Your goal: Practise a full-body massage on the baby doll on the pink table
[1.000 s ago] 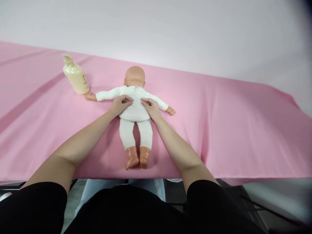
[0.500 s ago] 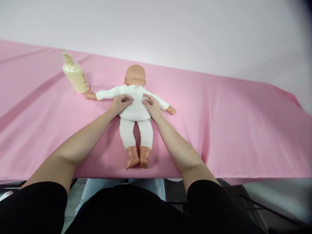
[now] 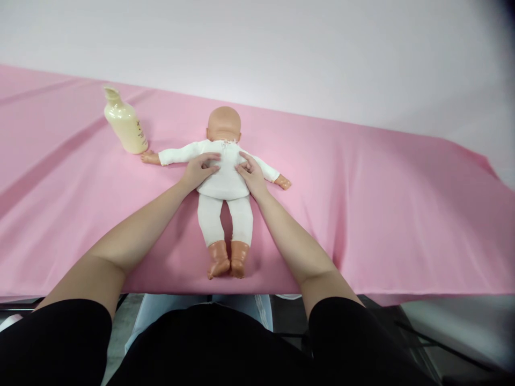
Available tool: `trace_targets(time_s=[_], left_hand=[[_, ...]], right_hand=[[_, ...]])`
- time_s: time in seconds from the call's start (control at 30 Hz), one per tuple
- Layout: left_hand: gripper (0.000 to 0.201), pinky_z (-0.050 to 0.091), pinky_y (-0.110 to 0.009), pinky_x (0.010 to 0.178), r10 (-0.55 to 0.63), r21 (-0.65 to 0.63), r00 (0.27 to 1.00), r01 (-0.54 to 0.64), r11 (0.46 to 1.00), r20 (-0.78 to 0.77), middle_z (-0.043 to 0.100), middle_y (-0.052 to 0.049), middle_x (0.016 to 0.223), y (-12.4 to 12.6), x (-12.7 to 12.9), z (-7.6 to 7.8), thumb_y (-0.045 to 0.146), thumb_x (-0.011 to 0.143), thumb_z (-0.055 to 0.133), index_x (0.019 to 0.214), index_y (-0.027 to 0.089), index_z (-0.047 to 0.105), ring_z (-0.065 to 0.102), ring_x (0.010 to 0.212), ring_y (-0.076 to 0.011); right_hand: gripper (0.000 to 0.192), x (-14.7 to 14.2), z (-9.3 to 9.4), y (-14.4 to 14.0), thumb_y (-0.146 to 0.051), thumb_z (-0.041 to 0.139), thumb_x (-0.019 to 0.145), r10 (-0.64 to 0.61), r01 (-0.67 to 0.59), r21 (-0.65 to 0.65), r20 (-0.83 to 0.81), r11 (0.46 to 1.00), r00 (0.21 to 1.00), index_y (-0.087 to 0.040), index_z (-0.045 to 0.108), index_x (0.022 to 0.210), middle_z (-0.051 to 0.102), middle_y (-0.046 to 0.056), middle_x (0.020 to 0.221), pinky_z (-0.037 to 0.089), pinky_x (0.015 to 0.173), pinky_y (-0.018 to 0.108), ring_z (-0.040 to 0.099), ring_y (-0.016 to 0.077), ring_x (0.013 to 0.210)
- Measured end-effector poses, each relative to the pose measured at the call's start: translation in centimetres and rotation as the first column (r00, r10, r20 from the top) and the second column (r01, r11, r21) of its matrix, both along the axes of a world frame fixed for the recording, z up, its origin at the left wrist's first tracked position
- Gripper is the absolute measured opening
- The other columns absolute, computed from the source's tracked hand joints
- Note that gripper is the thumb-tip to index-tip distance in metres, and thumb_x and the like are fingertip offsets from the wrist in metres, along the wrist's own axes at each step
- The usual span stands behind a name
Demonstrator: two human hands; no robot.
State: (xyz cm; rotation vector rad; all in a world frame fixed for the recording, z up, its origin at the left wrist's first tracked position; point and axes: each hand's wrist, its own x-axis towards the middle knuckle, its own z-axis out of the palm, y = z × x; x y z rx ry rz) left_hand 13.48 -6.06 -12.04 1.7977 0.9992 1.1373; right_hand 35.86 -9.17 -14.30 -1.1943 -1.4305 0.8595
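Both hands rest flat on the baby doll's [image 3: 223, 170] upper back, the left hand [image 3: 199, 171] and the right hand [image 3: 251, 174] side by side, fingers loosely spread and pressing rather than clamped on anything. The doll lies face down on the pink-covered table [image 3: 382, 214], bald head away from the person, arms stretched out sideways, dressed in a white top and white leggings, bare feet nearest the table edge. A cream lotion bottle [image 3: 124, 124] stands upright just beside the doll's outstretched hand; its contents cannot be seen.

White-clad doll [image 3: 224, 171] face-down, arms outspread
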Motion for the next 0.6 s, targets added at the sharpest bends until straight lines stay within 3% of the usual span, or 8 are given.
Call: trace_targets(time_s=[0.07, 0.17, 0.4, 0.6], left_hand=[[0.041, 0.05, -0.03, 0.068, -0.005, 0.019, 1.0, 0.005, 1.0, 0.003, 0.065, -0.009, 0.141, 0.2, -0.1, -0.2, 0.027, 0.076, 0.077, 0.117, 0.021, 0.075, 0.062, 0.075, -0.0131], [0.049, 0.055, -0.035, 0.075, -0.011, 0.019, 1.0, 0.011, 1.0, -0.007, 0.06, -0.009, 0.148, 0.4, -0.3, -0.6, 0.028, 0.078, 0.078, 0.127, 0.024, 0.072, 0.067, 0.088, -0.0191], [0.072, 0.057, -0.038, 0.073, 0.005, 0.039, 1.0, -0.004, 0.999, -0.027, 0.035, -0.011, 0.166, 1.0, -0.6, -1.5, 0.037, 0.078, 0.083, 0.145, 0.029, 0.058, 0.063, 0.075, -0.0145], [0.07, 0.054, -0.035, 0.067, 0.007, 0.03, 1.0, -0.006, 1.0, -0.014, 0.039, -0.011, 0.164, 1.0, -0.6, -1.3, 0.033, 0.075, 0.082, 0.142, 0.03, 0.061, 0.059, 0.068, -0.0119]], right_hand=[[0.073, 0.1, -0.1, 0.1, -0.062, 0.07, 0.083, 0.004, -0.004, -0.007, -0.001, 1.0, 1.0, -0.028, 0.05, 0.144, 0.062, 0.001, 0.082, 0.05, 0.076, 0.038, 0.055, 0.0188, 0.073], [0.074, 0.3, -0.1, 0.1, -0.06, 0.071, 0.084, 0.017, -0.017, -0.032, -0.008, 0.999, 1.0, -0.026, 0.05, 0.145, 0.063, 0.002, 0.086, 0.052, 0.08, 0.041, 0.058, 0.0206, 0.079], [0.075, 0.2, 0.2, 0.0, -0.06, 0.071, 0.083, 0.042, -0.042, -0.049, -0.002, 0.998, 0.999, -0.027, 0.048, 0.148, 0.061, 0.002, 0.089, 0.052, 0.088, 0.045, 0.058, 0.0214, 0.082], [0.074, -0.1, 0.4, -0.3, -0.058, 0.07, 0.085, 0.064, -0.065, -0.052, -0.013, 0.997, 0.998, -0.029, 0.045, 0.149, 0.057, 0.002, 0.089, 0.05, 0.087, 0.042, 0.054, 0.0206, 0.08]])
